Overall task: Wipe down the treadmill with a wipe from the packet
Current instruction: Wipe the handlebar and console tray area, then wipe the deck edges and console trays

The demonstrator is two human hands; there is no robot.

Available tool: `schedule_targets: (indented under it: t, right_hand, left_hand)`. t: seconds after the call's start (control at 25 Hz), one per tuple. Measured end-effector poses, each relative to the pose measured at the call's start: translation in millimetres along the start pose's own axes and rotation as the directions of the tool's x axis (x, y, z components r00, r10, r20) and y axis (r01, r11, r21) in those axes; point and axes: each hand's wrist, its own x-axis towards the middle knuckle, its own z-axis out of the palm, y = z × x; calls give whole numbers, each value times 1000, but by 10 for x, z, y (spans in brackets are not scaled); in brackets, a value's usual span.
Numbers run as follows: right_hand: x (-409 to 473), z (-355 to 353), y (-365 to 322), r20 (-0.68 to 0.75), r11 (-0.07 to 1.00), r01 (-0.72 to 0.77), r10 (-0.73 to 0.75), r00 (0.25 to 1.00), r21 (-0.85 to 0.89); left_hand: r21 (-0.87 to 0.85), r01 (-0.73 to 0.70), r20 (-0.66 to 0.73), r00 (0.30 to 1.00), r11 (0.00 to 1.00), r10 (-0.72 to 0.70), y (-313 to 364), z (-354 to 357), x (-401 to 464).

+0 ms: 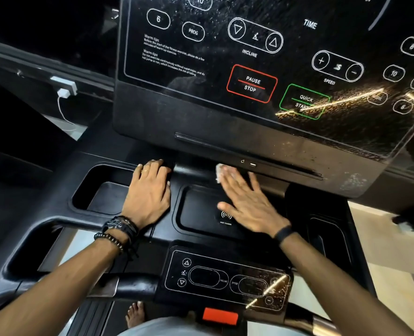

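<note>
Right hand [244, 200] flat presses wipe [219, 172]; left hand [149, 192] rests on treadmill [196, 146].

I saw the black treadmill console tray [201, 241] carrying both hands: my left hand [147, 192] lay flat beside the cup recess [104, 192], my right hand [247, 202] pressed the white wipe [219, 172] down.

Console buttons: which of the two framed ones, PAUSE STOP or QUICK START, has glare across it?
The green-framed QUICK START button; a bright streak crosses it. The red-framed PAUSE STOP button shows none.
</note>
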Motion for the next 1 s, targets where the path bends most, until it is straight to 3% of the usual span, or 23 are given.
schedule_targets:
  t: [0.08, 0.2, 0.56, 0.68, 0.84, 1.0]
  right_hand:
    - [-319, 95, 272, 47, 987, -160, 159, 986, 0]
    - [-625, 173, 446, 116, 918, -366, 352, 929, 151]
    - [-624, 134, 60, 240, 698, -564, 514, 824, 442]
    - [-529, 17, -273, 108, 751, -449, 458, 882, 484]
    - [-272, -100, -774, -150, 912, -96, 168, 974, 398]
    - [192, -213, -924, -238, 878, 188, -88, 967, 439]
  left_hand:
    - [4, 0, 1, 1000, 1000, 0, -4, 10, 2]
    - [8, -4, -3, 1000, 1000, 4, -4, 11, -8]
    - [-52, -16, 9, 1000, 999, 17, -13, -5, -34]
    - [-146, 3, 4, 1000, 989, -3, -54, -29, -28]
    - [-226, 41, -16, 999, 973, -46, -215, -127, -142]
    - [-164, 148, -102, 981, 975, -166, -702, -295, -431]
